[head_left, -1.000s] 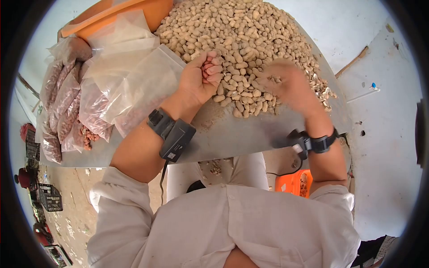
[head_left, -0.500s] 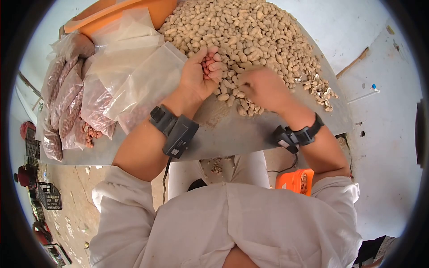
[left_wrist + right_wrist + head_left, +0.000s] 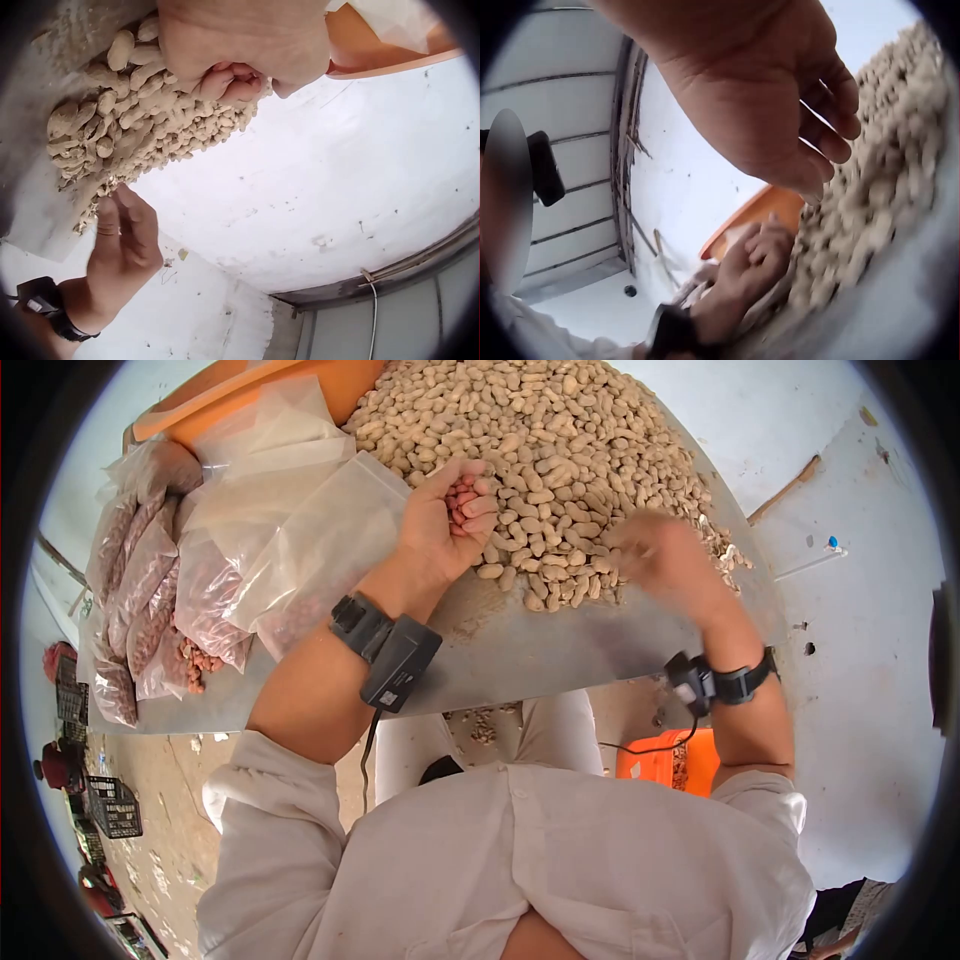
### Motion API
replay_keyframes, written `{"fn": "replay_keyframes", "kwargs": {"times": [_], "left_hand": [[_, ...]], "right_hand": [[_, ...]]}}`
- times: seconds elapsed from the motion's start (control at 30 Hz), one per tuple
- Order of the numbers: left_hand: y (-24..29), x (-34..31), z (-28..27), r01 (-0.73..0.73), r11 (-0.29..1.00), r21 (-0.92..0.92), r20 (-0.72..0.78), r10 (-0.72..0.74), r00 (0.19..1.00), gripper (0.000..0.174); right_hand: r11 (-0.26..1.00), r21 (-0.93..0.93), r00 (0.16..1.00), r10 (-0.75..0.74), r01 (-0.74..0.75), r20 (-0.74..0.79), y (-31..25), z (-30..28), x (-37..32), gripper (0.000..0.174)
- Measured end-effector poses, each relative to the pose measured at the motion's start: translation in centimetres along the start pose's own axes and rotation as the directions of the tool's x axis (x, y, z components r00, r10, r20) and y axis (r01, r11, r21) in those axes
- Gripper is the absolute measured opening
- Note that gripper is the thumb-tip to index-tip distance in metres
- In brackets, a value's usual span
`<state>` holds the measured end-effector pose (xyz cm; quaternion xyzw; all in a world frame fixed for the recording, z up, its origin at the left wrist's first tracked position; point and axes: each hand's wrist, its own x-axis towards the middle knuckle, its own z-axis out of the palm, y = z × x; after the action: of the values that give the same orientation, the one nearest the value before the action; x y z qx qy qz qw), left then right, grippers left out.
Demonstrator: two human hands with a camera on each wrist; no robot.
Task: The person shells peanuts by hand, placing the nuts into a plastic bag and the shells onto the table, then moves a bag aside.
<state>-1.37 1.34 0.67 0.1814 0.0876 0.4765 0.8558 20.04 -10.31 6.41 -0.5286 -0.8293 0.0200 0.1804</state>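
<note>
The grey surface [image 3: 520,665] carried everything I was watching, and the heap of unshelled peanuts [image 3: 570,470] covered most of its far side. I judged that pulling nuts from the heap's near foot could start a slide toward the edge. To the left lay the clear bags [image 3: 355,500], several filled with red nuts; the left forearm was near enough that a careless elbow might shove one aside.

In my head view the left grip [image 3: 440,520] was beside the heap, fingers curled round a small load of shelled nuts [image 3: 462,505]. The right grip [image 3: 668,555] blurred at the heap's right side; the wrist views showed its fingers loosely bent and parted, with nothing I could make out in it. Near it lay broken shells [image 3: 735,550], so a hasty sweep there could mix scraps with whole peanuts. If the left fingers slackened or took on too much, the red nuts could drop into the heap — tedious to pick out.

As for writing, the black box [image 3: 402,665] on the left wrist bore a pale label [image 3: 390,698], its print too small to read. I found no legible brand — the bags looked plain.
</note>
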Motion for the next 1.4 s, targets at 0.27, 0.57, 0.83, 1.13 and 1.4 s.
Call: {"fn": "replay_keyframes", "kwargs": {"times": [0.27, 0.57, 0.83, 1.13, 1.4], "left_hand": [[0.4, -0.3, -0.1, -0.01, 1.0, -0.011, -0.015, 0.01, 1.0, 0.021], [0.8, 0.2, -0.7, 0.025, 0.999, -0.025, -0.004, -0.026, 1.0, 0.02], [0.1, -0.2, 0.1, -0.023, 0.998, -0.061, -0.108, 0.016, 0.994, 0.024], [0.7, 0.1, -0.5, 0.034, 0.999, -0.037, -0.025, -0.035, 0.999, 0.018], [-1.1, -0.7, 1.2, -0.101, 0.911, 0.4, -0.086, 0.147, 0.985, 0.02]], "right_hand": [[0.991, -0.063, 0.993, -0.114, 0.114, 0.007, 0.6, 4.4, 0.7, 0.015], [0.916, -0.202, 0.932, 0.309, -0.346, -0.191, 4.6, -3.7, 0.1, 0.011], [0.99, -0.129, 0.997, 0.058, -0.065, -0.055, 3.4, -1.0, 5.3, 0.012], [0.968, -0.248, 0.996, -0.018, 0.039, 0.086, 4.8, 5.2, 10.6, 0.01], [0.777, 0.629, 0.994, 0.079, -0.013, -0.077, 2.1, 2.9, 8.6, 0.011]]}}
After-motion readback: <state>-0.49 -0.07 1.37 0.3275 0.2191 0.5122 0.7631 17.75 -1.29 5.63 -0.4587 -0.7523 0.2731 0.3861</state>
